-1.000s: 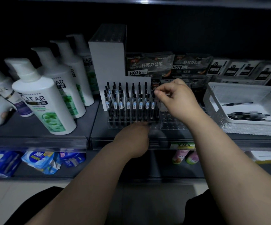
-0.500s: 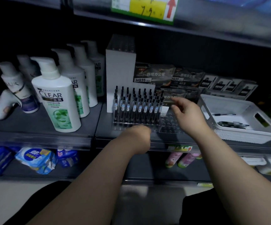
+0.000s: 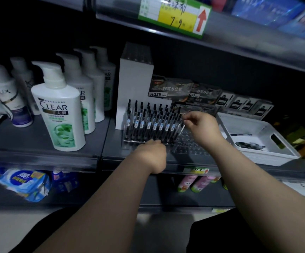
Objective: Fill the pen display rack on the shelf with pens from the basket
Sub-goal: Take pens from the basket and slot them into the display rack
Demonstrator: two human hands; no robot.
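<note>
The right hand pinches a slim pen by its top, nearly upright, over empty holes of the clear plastic rack; the left hand is curled at the rack's front edge, grip unclear.

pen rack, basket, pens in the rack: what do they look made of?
Pen rack: clear, glossy plastic, probably acrylic; the dark shelf shows through it and the empty holes glint.
Basket: opaque white plastic, matte; ribbed walls and a moulded handle cutout.
Pens: dark barrels with pale label bands, likely plastic; too dim to be sure.
</note>
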